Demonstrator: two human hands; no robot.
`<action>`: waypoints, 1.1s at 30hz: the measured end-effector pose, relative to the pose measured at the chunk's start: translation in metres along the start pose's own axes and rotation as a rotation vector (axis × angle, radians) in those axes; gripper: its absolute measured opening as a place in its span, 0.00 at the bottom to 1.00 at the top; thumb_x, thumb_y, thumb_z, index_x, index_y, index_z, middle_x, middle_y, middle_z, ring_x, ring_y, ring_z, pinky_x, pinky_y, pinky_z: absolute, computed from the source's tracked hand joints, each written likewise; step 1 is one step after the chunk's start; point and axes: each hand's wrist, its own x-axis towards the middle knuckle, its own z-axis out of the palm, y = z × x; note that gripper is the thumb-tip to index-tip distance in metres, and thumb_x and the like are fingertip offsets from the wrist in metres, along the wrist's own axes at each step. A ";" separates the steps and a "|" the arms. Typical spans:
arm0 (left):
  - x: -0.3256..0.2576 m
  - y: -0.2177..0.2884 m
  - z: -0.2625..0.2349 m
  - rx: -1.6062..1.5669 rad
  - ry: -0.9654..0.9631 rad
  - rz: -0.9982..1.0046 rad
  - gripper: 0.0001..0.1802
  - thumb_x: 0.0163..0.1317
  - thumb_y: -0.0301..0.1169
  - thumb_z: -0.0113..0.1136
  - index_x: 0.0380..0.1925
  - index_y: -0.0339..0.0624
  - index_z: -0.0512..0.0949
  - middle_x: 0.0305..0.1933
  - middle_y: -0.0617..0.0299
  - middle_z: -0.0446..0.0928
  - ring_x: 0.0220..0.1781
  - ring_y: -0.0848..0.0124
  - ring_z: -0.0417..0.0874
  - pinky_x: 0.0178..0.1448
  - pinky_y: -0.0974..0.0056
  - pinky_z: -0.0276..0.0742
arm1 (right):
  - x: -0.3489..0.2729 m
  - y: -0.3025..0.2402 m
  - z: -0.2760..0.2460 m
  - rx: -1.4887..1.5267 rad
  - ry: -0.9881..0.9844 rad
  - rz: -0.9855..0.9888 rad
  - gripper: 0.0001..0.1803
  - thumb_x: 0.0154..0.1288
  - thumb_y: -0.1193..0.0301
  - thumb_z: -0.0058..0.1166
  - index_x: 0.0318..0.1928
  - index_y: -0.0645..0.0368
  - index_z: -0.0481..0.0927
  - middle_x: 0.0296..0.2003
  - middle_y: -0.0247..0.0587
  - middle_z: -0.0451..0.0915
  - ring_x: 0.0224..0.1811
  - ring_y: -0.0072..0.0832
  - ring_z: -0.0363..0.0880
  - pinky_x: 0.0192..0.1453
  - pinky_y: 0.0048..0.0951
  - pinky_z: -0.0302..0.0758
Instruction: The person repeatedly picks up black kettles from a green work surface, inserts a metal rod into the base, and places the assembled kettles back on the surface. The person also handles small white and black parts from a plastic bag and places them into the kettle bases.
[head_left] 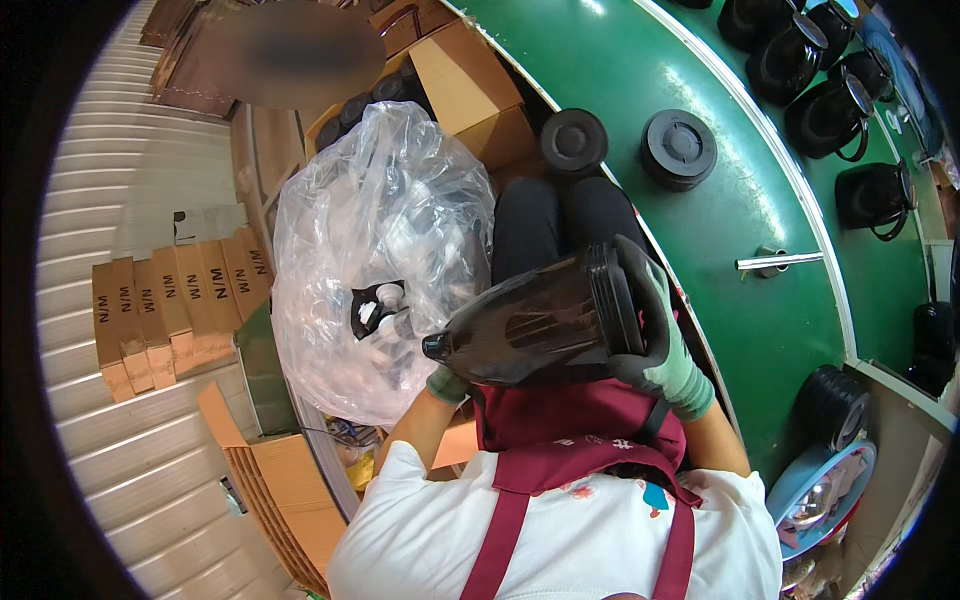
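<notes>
A dark translucent, cone-shaped plastic jug (530, 325) lies sideways above my lap. Its narrow end, tipped with a small black knob, points left, and its wide end has a ridged black ring (615, 305). My right hand (655, 325), in a grey-green glove, is closed around that ring, thumb on the near side and fingers on the far side. Under the narrow end, my left hand (450, 385) shows only its green glove cuff; the jug hides its fingers.
A large clear plastic bag (385, 250) bulges at my left, by an open carton (470, 85) of black parts. Round black lids (680, 148) and a short metal bar (780, 261) lie on the green table (730, 225). Black handled jugs (830, 115) stand far right, a blue basin (820, 490) nearer.
</notes>
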 end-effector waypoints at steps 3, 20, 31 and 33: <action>-0.001 -0.007 0.003 0.047 0.036 -0.030 0.34 0.78 0.40 0.49 0.78 0.37 0.57 0.80 0.47 0.60 0.80 0.55 0.63 0.84 0.47 0.59 | -0.005 0.003 0.003 0.020 -0.023 0.007 0.66 0.45 0.56 0.78 0.82 0.58 0.54 0.80 0.53 0.50 0.84 0.48 0.49 0.84 0.45 0.50; -0.015 -0.020 0.006 -0.298 0.065 -0.073 0.38 0.80 0.51 0.43 0.80 0.42 0.55 0.83 0.49 0.56 0.83 0.53 0.58 0.85 0.45 0.54 | -0.001 0.001 0.004 0.043 -0.131 -0.004 0.66 0.48 0.45 0.77 0.82 0.56 0.55 0.81 0.56 0.46 0.84 0.51 0.47 0.83 0.48 0.49; -0.036 0.002 -0.003 -0.142 -0.068 0.033 0.36 0.80 0.51 0.42 0.79 0.42 0.58 0.81 0.49 0.60 0.80 0.53 0.64 0.83 0.46 0.60 | -0.007 -0.019 0.009 0.341 -0.017 0.265 0.66 0.62 0.27 0.53 0.83 0.60 0.43 0.82 0.51 0.47 0.84 0.38 0.48 0.84 0.37 0.47; -0.038 0.012 -0.002 -0.107 -0.074 0.042 0.36 0.80 0.51 0.42 0.79 0.42 0.58 0.81 0.49 0.61 0.80 0.53 0.64 0.82 0.46 0.61 | -0.007 -0.026 0.004 0.378 -0.045 0.346 0.62 0.68 0.32 0.51 0.83 0.60 0.41 0.82 0.48 0.48 0.83 0.35 0.51 0.83 0.35 0.51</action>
